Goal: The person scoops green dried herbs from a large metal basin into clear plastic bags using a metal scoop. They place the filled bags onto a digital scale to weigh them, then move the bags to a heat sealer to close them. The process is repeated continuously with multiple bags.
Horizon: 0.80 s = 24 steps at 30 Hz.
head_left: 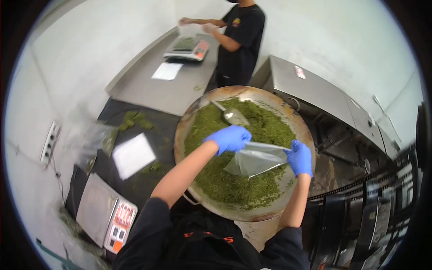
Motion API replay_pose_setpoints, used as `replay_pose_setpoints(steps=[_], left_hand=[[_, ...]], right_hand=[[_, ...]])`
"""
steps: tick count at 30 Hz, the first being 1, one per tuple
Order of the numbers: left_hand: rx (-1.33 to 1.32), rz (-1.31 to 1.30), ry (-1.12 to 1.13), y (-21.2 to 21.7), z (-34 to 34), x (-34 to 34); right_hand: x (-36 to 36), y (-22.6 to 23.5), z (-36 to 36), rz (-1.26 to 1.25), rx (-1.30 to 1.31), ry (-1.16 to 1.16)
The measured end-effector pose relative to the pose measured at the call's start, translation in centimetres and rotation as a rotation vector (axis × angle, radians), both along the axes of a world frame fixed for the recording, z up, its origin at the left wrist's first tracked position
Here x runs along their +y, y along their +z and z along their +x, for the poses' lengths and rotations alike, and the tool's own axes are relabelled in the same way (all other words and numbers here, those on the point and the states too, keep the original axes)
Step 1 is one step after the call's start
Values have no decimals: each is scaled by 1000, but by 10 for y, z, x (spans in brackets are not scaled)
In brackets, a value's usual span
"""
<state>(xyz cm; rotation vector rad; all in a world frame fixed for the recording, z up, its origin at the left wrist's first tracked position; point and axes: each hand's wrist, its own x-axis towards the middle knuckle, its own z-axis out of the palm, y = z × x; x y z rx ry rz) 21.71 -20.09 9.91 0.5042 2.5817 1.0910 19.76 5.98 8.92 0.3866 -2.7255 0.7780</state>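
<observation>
A clear plastic bag (255,163) is stretched between my two blue-gloved hands, above a wide round metal pan. My left hand (230,139) grips one end of its upper edge, fingers closed. At the other end, near the pan's right side, my right hand (299,158) pinches the bag. Loose chopped green leaves (211,173) cover much of the large pan (308,130), whose rim is browned. Just beyond my left hand, a metal scoop (235,116) lies on the leaves with its handle pointing far left.
At left, a scale (96,211) and a white paper stack (134,155) rest on a dark-covered table, near filled clear bags (108,139). A co-worker (245,36) stands beyond the pan at another scale (198,50). A steel counter (310,85) runs along the right; dark racks (360,220) stand nearer.
</observation>
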Motion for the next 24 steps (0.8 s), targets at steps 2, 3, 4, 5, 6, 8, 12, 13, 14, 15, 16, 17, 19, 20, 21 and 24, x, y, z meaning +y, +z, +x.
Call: replay_pose_setpoints(steps=[2, 3, 4, 5, 6, 8, 12, 13, 14, 15, 16, 17, 19, 20, 21, 24], left_hand=[[233, -42, 37, -16, 10, -28], [203, 111, -15, 2, 12, -35], [140, 265, -49, 11, 24, -43], [119, 309, -84, 5, 28, -59], [107, 363, -117, 0, 33, -76], [103, 575, -81, 13, 66, -92], [147, 863, 282, 61, 180, -145], [203, 907, 389, 72, 217, -153], [251, 894, 514, 76, 246, -158], [295, 873, 636, 81, 276, -162], [342, 845, 760, 86, 304, -166], [420, 880, 930, 85, 332, -165], [585, 971, 1207, 80, 370, -158], [643, 899, 1299, 74, 385, -165], [719, 803, 1423, 74, 399, -168], [945, 572, 1653, 64, 426, -184]], right_hand=[[-33, 29, 14, -99, -233, 96], [-33, 35, 16, -221, -118, 125], [-36, 35, 15, -350, -57, 171], [-59, 55, 16, -448, -321, 224], [-70, 51, 4, -386, -274, 365], [-107, 69, 19, -415, -163, 460], [-180, 116, 44, -739, -416, 934], [-202, 119, 44, -627, -376, 962], [-229, 122, 60, -572, -420, 993], [-261, 129, 89, -522, -461, 1020], [-290, 131, 113, -504, -494, 1082], [-326, 130, 138, -483, -547, 1169], [-376, 112, 178, -506, -586, 1312], [-398, 105, 197, -526, -595, 1366], [-419, 103, 214, -455, -605, 1437], [-487, 83, 259, -418, -620, 1666]])
